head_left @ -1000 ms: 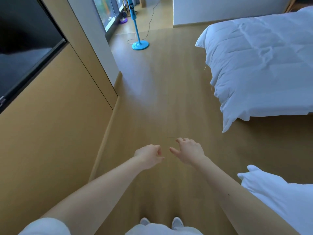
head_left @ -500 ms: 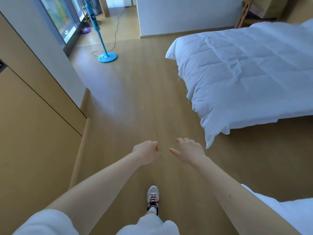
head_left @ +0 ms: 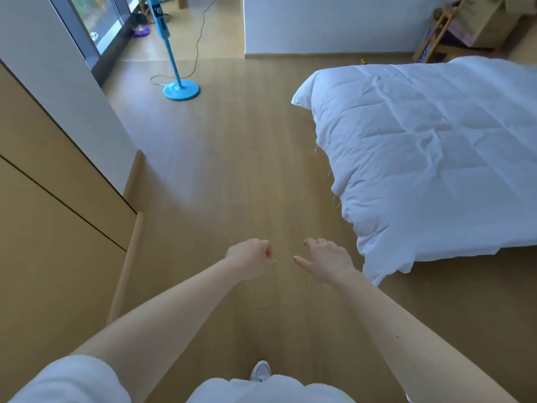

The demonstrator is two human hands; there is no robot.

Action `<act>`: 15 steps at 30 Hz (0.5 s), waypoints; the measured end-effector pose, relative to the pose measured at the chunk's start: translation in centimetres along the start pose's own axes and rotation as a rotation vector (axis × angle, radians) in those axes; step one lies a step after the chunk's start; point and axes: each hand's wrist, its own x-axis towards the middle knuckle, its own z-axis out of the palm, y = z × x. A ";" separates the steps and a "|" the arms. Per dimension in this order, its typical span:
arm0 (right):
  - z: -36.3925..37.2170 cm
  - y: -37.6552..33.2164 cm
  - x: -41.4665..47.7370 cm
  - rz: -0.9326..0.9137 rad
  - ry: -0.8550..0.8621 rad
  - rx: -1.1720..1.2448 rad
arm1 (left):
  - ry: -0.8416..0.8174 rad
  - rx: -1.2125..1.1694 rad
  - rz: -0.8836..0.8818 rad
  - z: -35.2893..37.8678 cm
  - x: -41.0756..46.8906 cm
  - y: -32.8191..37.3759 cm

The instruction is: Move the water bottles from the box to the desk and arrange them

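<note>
Left hand (head_left: 251, 257) curled in an empty fist, right hand (head_left: 325, 261) loosely curled, empty. Cardboard boxes (head_left: 479, 23) in far corner, cropped by frame, contents not visible.

A brown cardboard box (head_left: 479, 21) with faint print on its side stands in the far right corner, well away from me, past the bed (head_left: 436, 141) and by a wooden rack (head_left: 438, 33). I cannot tell what it holds.
</note>
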 end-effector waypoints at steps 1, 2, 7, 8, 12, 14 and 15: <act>-0.4 -0.2 0.9 -0.007 0.001 0.001 | 0.004 -0.009 -0.003 -0.5 0.7 -0.4; -0.8 -0.4 1.6 -0.013 0.001 0.003 | 0.007 -0.017 -0.007 -0.9 1.3 -0.7; -2.1 -0.3 5.2 -0.027 -0.009 -0.006 | 0.001 -0.029 -0.022 -2.7 4.5 -1.5; -2.4 -0.1 6.0 -0.028 -0.010 -0.003 | -0.002 -0.031 -0.020 -3.0 5.2 -1.5; -3.6 1.2 9.8 -0.040 -0.021 0.008 | -0.022 -0.015 -0.036 -4.3 8.7 -1.4; -4.7 2.2 12.6 -0.044 -0.020 0.002 | -0.030 -0.002 -0.051 -5.3 11.1 -1.2; -5.5 2.7 14.1 -0.049 -0.016 -0.001 | -0.030 0.008 -0.058 -5.9 12.5 -1.0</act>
